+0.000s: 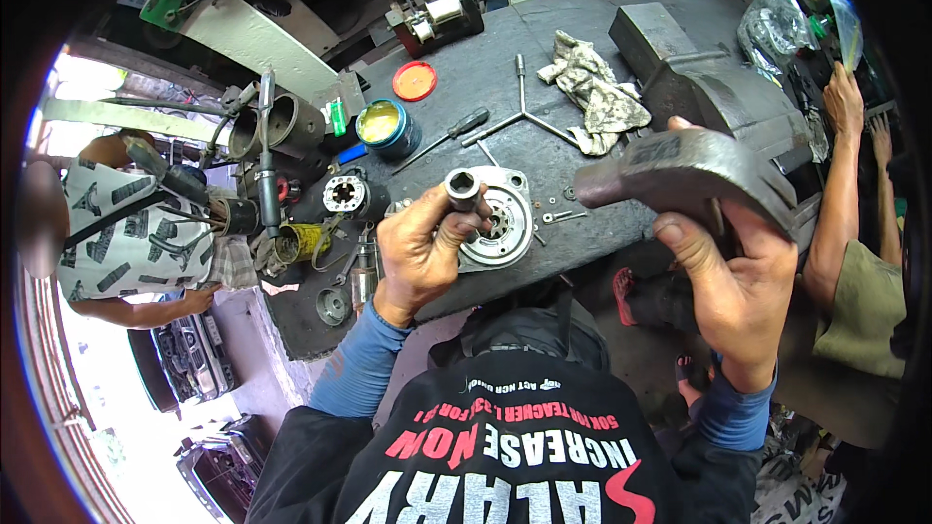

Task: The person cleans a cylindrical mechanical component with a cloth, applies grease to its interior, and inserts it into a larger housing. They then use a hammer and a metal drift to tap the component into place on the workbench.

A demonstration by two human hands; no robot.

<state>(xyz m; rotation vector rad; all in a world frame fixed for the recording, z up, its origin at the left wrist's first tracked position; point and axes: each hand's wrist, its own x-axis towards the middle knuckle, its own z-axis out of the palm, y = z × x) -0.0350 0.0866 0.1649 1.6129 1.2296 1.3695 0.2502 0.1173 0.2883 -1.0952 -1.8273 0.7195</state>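
My left hand (422,243) is closed around a metal socket (464,184), its hollow end facing up. Directly behind and below it on the bench lies a round silver housing (502,255) with a toothed centre, partly covered by my fingers. My right hand (733,296) grips a worn steel hammer (684,167), held up over the bench with its head to the right of the housing. The hammer's face points left toward the socket, with a gap between them. Most of its handle is hidden by the hand.
Behind the housing lie a Y-shaped wrench (525,114), a screwdriver (468,124) and a stained rag (602,102). An open grease tub (390,136) stands near its red lid (415,81). A large vise (728,102) occupies the right. Other people stand at both sides.
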